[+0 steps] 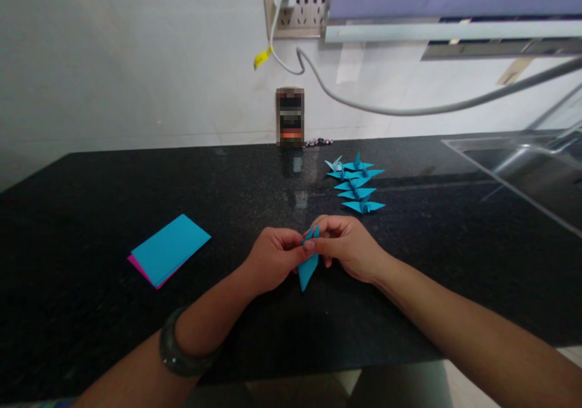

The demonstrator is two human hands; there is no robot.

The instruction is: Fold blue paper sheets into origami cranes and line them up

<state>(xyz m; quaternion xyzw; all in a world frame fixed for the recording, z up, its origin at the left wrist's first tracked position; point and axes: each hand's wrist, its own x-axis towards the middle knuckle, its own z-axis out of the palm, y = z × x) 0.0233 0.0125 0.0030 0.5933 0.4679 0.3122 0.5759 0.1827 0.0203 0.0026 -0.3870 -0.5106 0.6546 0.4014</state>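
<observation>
Between my two hands is a piece of blue folded origami paper (308,271), narrow and kite-shaped, with two points at the top and one at the bottom. My left hand (277,257) pinches it from the left side, thumb across its front. From the right, my right hand (346,245) grips the same paper, its thumb meeting the left thumb at the middle. The fingers behind the paper are partly hidden. Beyond my right hand, several blue folded paper cranes (364,206) sit in a cluster, with a paler crane (334,165) at the back left.
A stack of blue paper sheets (170,249) with pink beneath lies on the black countertop (254,196) at left. A phone-like object (290,117), blurred, leans against the wall. A sink (536,171) is at right. A grey cable (400,113) hangs from the wall socket (302,13).
</observation>
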